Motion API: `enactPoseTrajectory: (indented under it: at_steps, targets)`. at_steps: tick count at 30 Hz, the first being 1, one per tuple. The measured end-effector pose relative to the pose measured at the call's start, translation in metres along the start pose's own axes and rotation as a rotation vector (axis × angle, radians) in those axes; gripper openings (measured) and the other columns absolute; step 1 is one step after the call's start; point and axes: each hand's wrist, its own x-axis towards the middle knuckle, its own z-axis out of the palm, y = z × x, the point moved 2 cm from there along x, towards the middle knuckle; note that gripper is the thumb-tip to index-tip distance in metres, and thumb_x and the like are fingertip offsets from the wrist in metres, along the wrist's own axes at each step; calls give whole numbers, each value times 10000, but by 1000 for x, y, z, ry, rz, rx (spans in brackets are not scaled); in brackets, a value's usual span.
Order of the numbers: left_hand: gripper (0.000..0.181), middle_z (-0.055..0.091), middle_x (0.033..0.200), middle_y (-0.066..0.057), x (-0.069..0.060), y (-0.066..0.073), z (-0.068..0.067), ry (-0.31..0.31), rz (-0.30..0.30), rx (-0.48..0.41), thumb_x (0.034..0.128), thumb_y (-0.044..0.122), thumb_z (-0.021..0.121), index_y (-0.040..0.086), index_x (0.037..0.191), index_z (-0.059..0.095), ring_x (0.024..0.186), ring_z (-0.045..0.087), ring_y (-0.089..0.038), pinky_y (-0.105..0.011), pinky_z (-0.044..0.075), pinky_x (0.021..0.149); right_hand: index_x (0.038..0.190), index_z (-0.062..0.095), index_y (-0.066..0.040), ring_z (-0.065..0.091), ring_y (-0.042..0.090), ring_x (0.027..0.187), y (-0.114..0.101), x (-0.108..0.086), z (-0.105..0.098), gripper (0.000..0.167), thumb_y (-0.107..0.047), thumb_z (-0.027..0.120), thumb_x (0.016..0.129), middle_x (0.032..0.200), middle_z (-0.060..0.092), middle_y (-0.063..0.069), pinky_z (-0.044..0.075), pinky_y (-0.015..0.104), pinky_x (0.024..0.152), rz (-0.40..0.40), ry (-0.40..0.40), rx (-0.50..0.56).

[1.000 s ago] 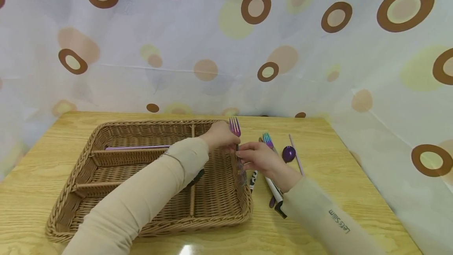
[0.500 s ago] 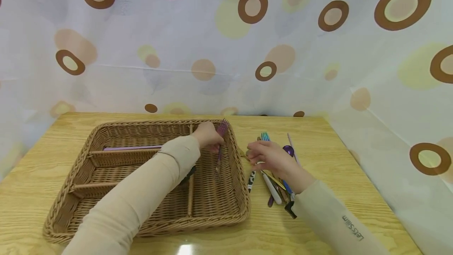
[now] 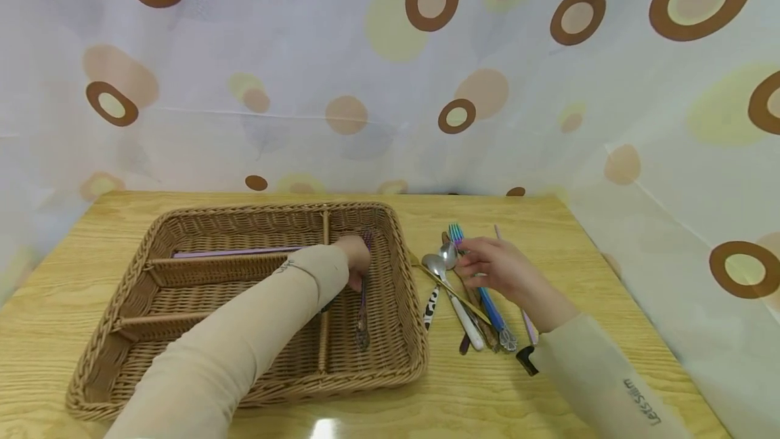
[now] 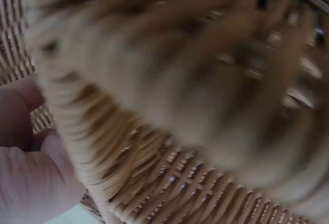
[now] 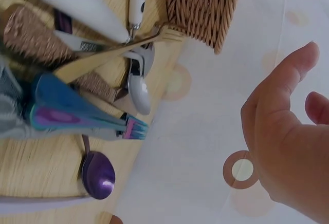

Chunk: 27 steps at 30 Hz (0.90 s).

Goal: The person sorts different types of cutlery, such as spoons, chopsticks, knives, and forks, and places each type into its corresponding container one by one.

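Note:
My left hand (image 3: 355, 259) is down inside the right compartment of the wicker basket (image 3: 420, 351). Right at its fingers a purple fork (image 3: 363, 310) lies lengthwise along the compartment floor, tines toward the back. In the left wrist view the hand (image 4: 31, 157) is partly hidden behind a blurred wicker wall, so whether it still pinches the fork cannot be told. Over the cutlery pile, my right hand (image 3: 502, 273) hovers with loosely bent fingers, holding nothing. Beneath and beside it lie a blue-handled fork (image 3: 490, 307), a gold fork (image 5: 103, 57), silver spoons (image 3: 435, 264) and a purple spoon (image 5: 97, 175).
Wicker dividers (image 3: 326, 344) split the basket into several compartments. A lilac stick-like piece (image 3: 237, 252) lies in the back left one. A white-handled spoon, a spotted handle (image 3: 431, 307) and a black curved handle end (image 3: 527, 360) lie on the wooden table (image 3: 579, 276). Patterned cloth hangs behind.
The left hand has carried the purple fork from the right hand's side down into the basket's right compartment. The right hand has let go of it and moved right, above the cutlery.

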Motion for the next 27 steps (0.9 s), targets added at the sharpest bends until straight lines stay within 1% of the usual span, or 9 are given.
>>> enactPoseTrajectory:
  at_steps: [1,4,5,8,10,16,18,22,27]
  targets:
    - [272,661,647,-31,3,0,2,-3,8,57,859,162,671,-49,1032,679,483,588,-91,-239,541,567,1250,438,28,574,37,688,0,-1,-2,404,-287,420,998,793,568,-59,524,215,662,0,1,-5]
    - [331,699,706,-71,5,1,5,8,-2,37,853,147,677,-83,1089,641,449,571,-91,-240,548,573,1242,435,39,570,33,671,0,-3,-7,414,-294,427,996,786,561,-57,528,216,665,1,12,-49]
    - [342,712,764,-89,-12,5,1,35,2,18,875,129,645,-88,1137,615,447,563,-81,-236,551,594,1231,441,50,566,36,666,0,-3,-8,417,-292,438,993,787,559,-52,526,213,656,2,18,-80]
    - [289,724,785,-126,-38,9,-6,86,18,-85,902,102,601,-100,1107,625,383,508,-80,-227,530,533,1173,499,77,554,65,656,5,0,-9,386,-257,472,982,775,556,-27,511,223,614,9,38,-220]
    - [239,721,840,-128,-53,11,-10,137,32,-67,911,81,574,-66,1087,644,421,486,-87,-209,477,494,1117,555,84,551,99,650,11,4,-7,336,-213,501,969,750,566,6,500,246,588,12,49,-356]
    - [302,656,1144,-130,-75,15,-23,337,76,228,958,77,487,53,1241,592,603,588,-127,-233,389,465,879,649,9,492,112,554,31,20,1,180,-154,582,917,664,574,35,446,248,511,29,98,-761]
    - [279,672,1105,-127,-77,16,-28,376,92,246,955,72,492,47,1205,613,542,545,-104,-220,358,434,790,637,-32,448,94,518,35,23,3,165,-163,617,888,620,532,0,408,230,486,53,105,-851]
    - [182,668,845,-80,-81,12,-37,385,103,157,943,69,498,45,990,672,475,377,-84,-219,304,418,672,607,-70,409,88,499,40,27,5,197,-168,675,829,558,477,-28,352,220,470,65,73,-970]
    - [184,543,678,-33,-87,-4,-48,393,86,54,943,109,496,73,800,606,510,405,-101,-241,342,445,686,639,-67,449,87,489,44,33,7,172,-145,668,836,568,532,-9,380,218,466,61,20,-1059]
